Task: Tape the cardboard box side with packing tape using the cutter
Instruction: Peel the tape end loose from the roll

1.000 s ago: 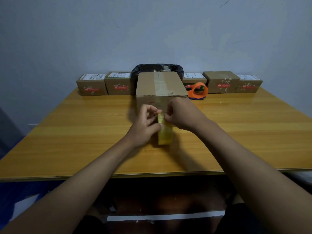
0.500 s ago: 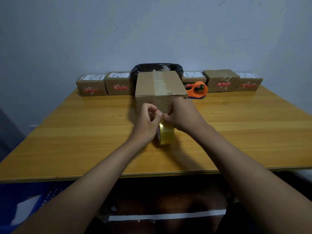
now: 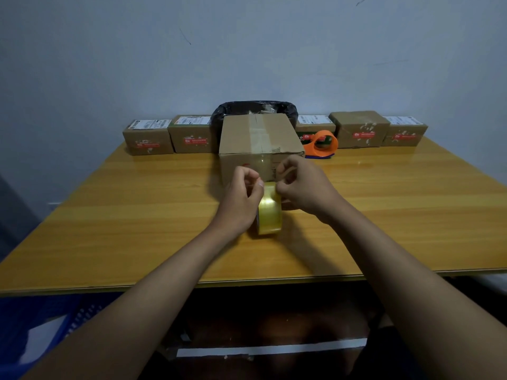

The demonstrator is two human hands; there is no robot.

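A brown cardboard box (image 3: 260, 138) stands mid-table, with old tape along its top seam. Just in front of it a yellowish roll of packing tape (image 3: 270, 212) stands on edge on the wooden table (image 3: 137, 215). My left hand (image 3: 240, 198) grips the roll's left side, thumb on its top. My right hand (image 3: 304, 187) pinches at the top of the roll, fingertips closed at the tape's surface. An orange tape cutter (image 3: 322, 144) lies behind the box to the right, away from both hands.
Several small labelled cardboard boxes (image 3: 146, 138) line the table's far edge against the wall. A black-lined bin (image 3: 255, 108) sits behind the big box. A blue crate (image 3: 41, 325) is below the table's left front edge.
The tape roll has turned slightly and sits lower toward the table. Both hands stay on it, fingers still picking at its top.
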